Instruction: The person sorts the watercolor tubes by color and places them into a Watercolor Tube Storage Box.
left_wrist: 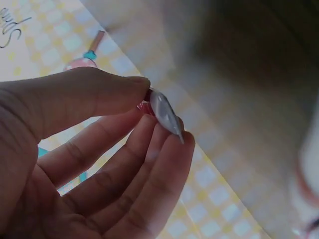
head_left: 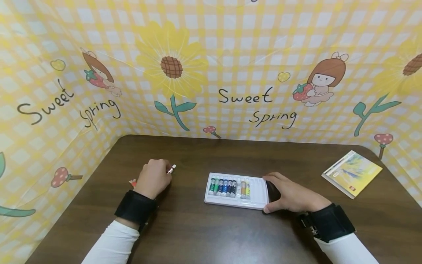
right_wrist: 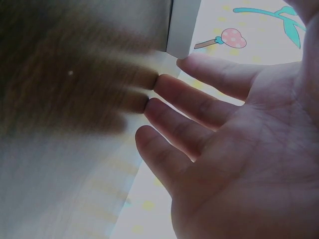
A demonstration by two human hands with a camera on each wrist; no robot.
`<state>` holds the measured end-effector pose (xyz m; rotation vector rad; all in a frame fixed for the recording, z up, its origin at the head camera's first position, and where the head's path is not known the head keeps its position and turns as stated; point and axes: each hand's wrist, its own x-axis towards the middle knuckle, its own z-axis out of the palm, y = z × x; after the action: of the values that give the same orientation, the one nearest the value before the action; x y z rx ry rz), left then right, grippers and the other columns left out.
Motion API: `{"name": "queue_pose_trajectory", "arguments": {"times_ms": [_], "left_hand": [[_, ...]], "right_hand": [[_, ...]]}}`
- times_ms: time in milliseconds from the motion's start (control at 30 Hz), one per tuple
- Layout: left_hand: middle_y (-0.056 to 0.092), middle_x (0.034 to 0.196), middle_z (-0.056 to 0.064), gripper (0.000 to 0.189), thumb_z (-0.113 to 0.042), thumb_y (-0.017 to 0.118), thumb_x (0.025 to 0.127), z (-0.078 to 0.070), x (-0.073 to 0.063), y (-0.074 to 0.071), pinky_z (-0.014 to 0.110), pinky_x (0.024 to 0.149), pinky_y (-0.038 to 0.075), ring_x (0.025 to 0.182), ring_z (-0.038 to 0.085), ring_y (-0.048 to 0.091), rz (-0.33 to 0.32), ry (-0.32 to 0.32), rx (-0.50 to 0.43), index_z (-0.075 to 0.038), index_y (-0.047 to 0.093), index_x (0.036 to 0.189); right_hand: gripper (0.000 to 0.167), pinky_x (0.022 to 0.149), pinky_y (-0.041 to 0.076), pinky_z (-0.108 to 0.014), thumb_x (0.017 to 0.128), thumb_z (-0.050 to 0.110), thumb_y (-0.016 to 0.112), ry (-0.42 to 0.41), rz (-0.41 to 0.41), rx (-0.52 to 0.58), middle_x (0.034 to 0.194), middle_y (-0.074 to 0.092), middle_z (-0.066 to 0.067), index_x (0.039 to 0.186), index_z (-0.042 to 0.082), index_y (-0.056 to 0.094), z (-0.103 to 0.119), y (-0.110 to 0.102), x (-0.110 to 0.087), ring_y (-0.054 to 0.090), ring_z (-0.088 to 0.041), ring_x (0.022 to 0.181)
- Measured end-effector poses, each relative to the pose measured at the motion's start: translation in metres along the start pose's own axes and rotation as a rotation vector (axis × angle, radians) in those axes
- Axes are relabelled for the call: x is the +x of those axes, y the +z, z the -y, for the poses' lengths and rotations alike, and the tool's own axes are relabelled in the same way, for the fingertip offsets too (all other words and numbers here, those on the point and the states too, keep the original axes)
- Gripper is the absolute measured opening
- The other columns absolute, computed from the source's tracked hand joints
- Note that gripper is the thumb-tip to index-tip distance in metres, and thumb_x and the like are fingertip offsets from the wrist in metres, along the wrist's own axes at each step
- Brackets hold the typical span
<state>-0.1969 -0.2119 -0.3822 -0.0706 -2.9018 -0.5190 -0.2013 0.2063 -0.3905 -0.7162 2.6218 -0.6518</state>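
My left hand (head_left: pixel 153 179) pinches a small paint tube (left_wrist: pixel 164 114) between thumb and fingers; its white cap (head_left: pixel 172 169) pokes out past the fingers in the head view. The left wrist view shows the tube's pale flattened end. Close behind this hand, a small red-and-white piece (head_left: pixel 133 183) is partly covered. A white tray (head_left: pixel 258 194) holds a row of paint tubes (head_left: pixel 229 187) in green, blue, dark, white, orange and yellow. With thumb and index finger, my right hand (head_left: pixel 291 194) holds the tray's right end at its corners; the other fingers rest on the table.
A yellow box or booklet (head_left: pixel 352 174) with a printed picture lies at the right of the dark wooden table (head_left: pixel 211 234). Yellow checked cloth (head_left: pixel 230 73) hangs along the table's back and left side.
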Motion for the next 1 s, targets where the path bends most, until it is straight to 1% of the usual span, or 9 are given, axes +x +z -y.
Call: {"name": "queue_pose_trajectory", "arguments": {"times_ms": [100, 200, 333, 433, 567, 633, 800, 900, 1000], "left_hand": [[0.075, 0.081, 0.012, 0.011, -0.001, 0.068, 0.083, -0.011, 0.001, 0.003, 0.050, 0.062, 0.055, 0.068, 0.034, 0.068, -0.010, 0.029, -0.008, -0.004, 0.077, 0.089], [0.075, 0.079, 0.011, 0.010, 0.000, 0.069, 0.083, -0.026, 0.003, 0.007, 0.049, 0.063, 0.056, 0.067, 0.031, 0.068, -0.005, 0.053, -0.012, -0.004, 0.077, 0.087], [0.073, 0.078, 0.009, 0.007, 0.000, 0.071, 0.084, -0.048, 0.006, 0.011, 0.044, 0.063, 0.055, 0.065, 0.025, 0.064, 0.022, 0.079, -0.025, -0.004, 0.077, 0.086], [0.074, 0.080, 0.008, 0.007, 0.000, 0.072, 0.087, -0.065, 0.007, 0.014, 0.039, 0.063, 0.054, 0.065, 0.022, 0.062, 0.054, 0.081, -0.043, -0.004, 0.078, 0.089], [0.076, 0.084, 0.009, 0.009, -0.001, 0.072, 0.090, -0.084, 0.008, 0.018, 0.035, 0.062, 0.053, 0.065, 0.020, 0.061, 0.095, 0.085, -0.056, -0.003, 0.080, 0.094], [0.077, 0.087, 0.009, 0.010, -0.002, 0.072, 0.092, -0.093, 0.008, 0.021, 0.035, 0.064, 0.055, 0.067, 0.019, 0.063, 0.111, 0.095, -0.063, -0.003, 0.080, 0.097], [0.079, 0.092, 0.010, 0.011, -0.002, 0.074, 0.091, -0.114, 0.005, 0.029, 0.036, 0.070, 0.060, 0.071, 0.017, 0.067, 0.138, 0.147, -0.080, -0.002, 0.081, 0.100], [0.079, 0.089, 0.010, 0.011, 0.001, 0.074, 0.089, -0.126, 0.003, 0.034, 0.034, 0.066, 0.059, 0.068, 0.016, 0.066, 0.131, 0.197, -0.074, -0.002, 0.081, 0.096], [0.079, 0.088, 0.008, 0.011, 0.001, 0.074, 0.088, -0.138, 0.001, 0.038, 0.032, 0.063, 0.057, 0.068, 0.015, 0.066, 0.129, 0.230, -0.063, -0.003, 0.082, 0.094]], "right_hand": [[0.104, 0.113, 0.044, -0.064, 0.079, 0.052, 0.090, 0.000, 0.001, 0.003, 0.160, 0.040, -0.025, 0.156, 0.001, 0.043, 0.000, 0.000, -0.001, 0.049, -0.041, 0.140], [0.104, 0.112, 0.044, -0.064, 0.080, 0.052, 0.089, -0.004, 0.004, 0.005, 0.160, 0.040, -0.025, 0.157, 0.000, 0.042, 0.000, 0.000, -0.002, 0.048, -0.041, 0.140], [0.104, 0.112, 0.044, -0.063, 0.080, 0.052, 0.089, -0.012, 0.001, 0.004, 0.160, 0.040, -0.025, 0.157, 0.000, 0.042, 0.000, 0.000, -0.002, 0.048, -0.042, 0.141], [0.104, 0.113, 0.044, -0.064, 0.080, 0.053, 0.089, -0.011, 0.001, 0.005, 0.160, 0.040, -0.025, 0.157, 0.000, 0.041, 0.000, 0.000, -0.001, 0.048, -0.042, 0.141], [0.105, 0.113, 0.043, -0.064, 0.080, 0.053, 0.089, -0.006, 0.001, 0.003, 0.161, 0.039, -0.026, 0.157, 0.000, 0.041, 0.001, -0.001, 0.000, 0.048, -0.042, 0.141], [0.105, 0.113, 0.043, -0.064, 0.080, 0.053, 0.089, -0.003, 0.000, 0.000, 0.161, 0.038, -0.026, 0.157, 0.000, 0.041, 0.001, -0.001, 0.000, 0.047, -0.043, 0.141], [0.104, 0.113, 0.043, -0.064, 0.080, 0.052, 0.089, -0.002, -0.002, -0.003, 0.161, 0.039, -0.026, 0.157, 0.001, 0.042, 0.001, -0.002, 0.000, 0.047, -0.043, 0.142], [0.104, 0.113, 0.044, -0.063, 0.080, 0.052, 0.089, -0.003, -0.001, -0.003, 0.161, 0.039, -0.026, 0.156, 0.001, 0.042, 0.001, -0.001, 0.000, 0.048, -0.042, 0.141], [0.103, 0.113, 0.044, -0.063, 0.080, 0.052, 0.089, -0.005, -0.002, 0.001, 0.160, 0.040, -0.026, 0.156, 0.000, 0.042, 0.001, 0.000, 0.000, 0.048, -0.042, 0.141]]}}
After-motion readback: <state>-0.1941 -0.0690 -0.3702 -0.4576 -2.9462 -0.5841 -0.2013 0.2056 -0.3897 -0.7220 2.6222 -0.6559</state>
